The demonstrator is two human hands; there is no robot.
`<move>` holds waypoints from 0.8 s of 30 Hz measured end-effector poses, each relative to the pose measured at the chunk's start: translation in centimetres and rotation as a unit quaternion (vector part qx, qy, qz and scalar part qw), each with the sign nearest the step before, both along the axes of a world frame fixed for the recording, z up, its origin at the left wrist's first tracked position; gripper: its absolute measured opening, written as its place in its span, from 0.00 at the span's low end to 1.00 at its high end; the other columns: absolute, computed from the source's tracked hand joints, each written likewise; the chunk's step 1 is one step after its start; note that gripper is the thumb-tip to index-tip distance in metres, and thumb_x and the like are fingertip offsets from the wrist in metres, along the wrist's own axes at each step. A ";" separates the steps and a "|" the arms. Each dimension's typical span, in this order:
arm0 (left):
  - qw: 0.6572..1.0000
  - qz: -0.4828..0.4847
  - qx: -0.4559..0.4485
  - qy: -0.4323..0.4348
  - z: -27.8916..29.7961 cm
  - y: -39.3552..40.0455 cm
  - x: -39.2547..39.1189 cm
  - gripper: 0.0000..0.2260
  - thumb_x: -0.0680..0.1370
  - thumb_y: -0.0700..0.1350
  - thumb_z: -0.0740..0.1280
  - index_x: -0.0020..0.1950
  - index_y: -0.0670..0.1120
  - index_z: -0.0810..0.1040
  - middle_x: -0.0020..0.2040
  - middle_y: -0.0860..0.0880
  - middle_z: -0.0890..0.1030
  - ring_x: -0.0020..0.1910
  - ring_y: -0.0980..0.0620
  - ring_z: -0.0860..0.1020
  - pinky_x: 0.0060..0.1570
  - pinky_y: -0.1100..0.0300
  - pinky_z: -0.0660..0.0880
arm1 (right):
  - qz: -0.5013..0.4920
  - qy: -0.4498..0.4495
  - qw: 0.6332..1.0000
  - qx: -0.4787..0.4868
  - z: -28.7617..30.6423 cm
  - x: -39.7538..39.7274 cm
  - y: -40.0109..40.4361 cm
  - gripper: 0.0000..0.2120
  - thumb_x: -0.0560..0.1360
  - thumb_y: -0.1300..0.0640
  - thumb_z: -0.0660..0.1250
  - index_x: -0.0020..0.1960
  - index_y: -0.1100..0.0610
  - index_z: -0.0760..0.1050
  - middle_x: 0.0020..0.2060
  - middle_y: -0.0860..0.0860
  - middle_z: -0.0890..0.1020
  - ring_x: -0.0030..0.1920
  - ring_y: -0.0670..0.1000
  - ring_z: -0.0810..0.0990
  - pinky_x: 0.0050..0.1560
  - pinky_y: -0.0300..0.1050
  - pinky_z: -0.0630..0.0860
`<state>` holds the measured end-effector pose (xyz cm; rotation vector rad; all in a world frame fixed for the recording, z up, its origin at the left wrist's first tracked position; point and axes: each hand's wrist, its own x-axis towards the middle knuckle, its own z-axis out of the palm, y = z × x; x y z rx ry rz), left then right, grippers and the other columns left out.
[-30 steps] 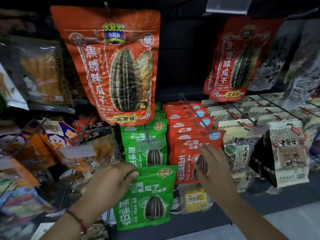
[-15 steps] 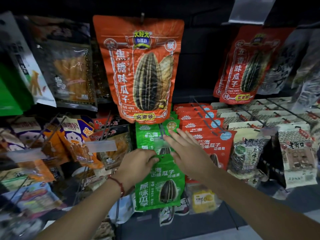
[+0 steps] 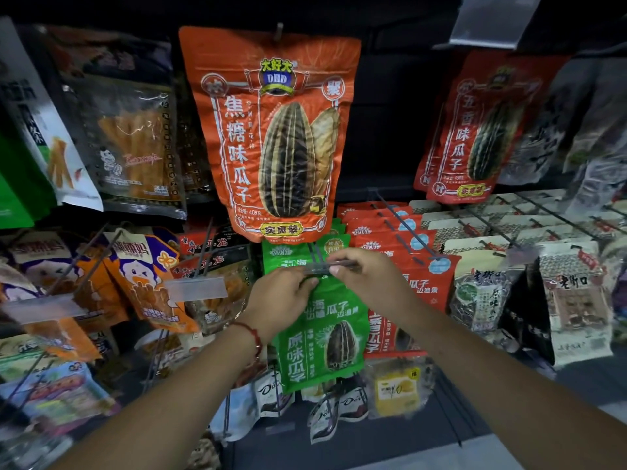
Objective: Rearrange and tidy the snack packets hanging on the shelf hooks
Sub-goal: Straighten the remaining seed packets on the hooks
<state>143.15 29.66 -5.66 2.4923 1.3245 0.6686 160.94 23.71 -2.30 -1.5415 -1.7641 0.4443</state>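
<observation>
Your left hand [image 3: 281, 293] pinches the top edge of the green foil sunflower-seed packet [image 3: 322, 337], fingers curled on it; your right hand [image 3: 366, 279] has its fingers clamped on the clear plastic tag strip [image 3: 319, 269] at the tip of the wire hook [image 3: 314, 254]. The packet hangs at the hook's front end, apparently not yet seated behind the strip. Beyond, the red foil packets [image 3: 400, 239] sit in a neat row. The large orange seed bag [image 3: 271, 130] above hangs slightly askew. Judgement: one hook in progress, the leftward packets still untidy.
</observation>
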 end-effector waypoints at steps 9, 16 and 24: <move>0.999 0.036 -0.015 -0.003 -0.2 1.9 -0.3 0.11 0.82 0.51 0.61 0.47 0.50 0.80 0.34 0.52 0.79 0.35 0.53 0.77 0.31 0.59 0.69 | -0.023 0.005 1.000 -0.016 -0.1 -0.6 -0.5 0.10 0.79 0.54 0.65 0.58 0.50 0.80 0.47 0.46 0.84 0.45 0.48 0.82 0.45 0.46 0.79; 0.998 0.018 0.054 0.035 -1.5 3.7 -0.1 0.06 0.78 0.41 0.64 0.41 0.48 0.74 0.38 0.51 0.76 0.44 0.45 0.76 0.39 0.52 0.73 | -0.023 -0.029 0.999 0.000 -0.5 -0.5 -1.1 0.13 0.80 0.54 0.64 0.64 0.51 0.78 0.59 0.45 0.81 0.56 0.40 0.77 0.50 0.21 0.67; 0.983 0.041 0.140 0.113 -4.0 1.9 -1.9 0.30 0.76 0.46 0.70 0.76 0.46 0.65 0.67 0.42 0.72 0.66 0.40 0.71 0.65 0.42 0.69 | -0.032 -0.104 0.994 0.005 -1.0 -0.6 -1.5 0.22 0.80 0.54 0.63 0.73 0.50 0.68 0.73 0.45 0.69 0.72 0.43 0.67 0.74 0.40 0.58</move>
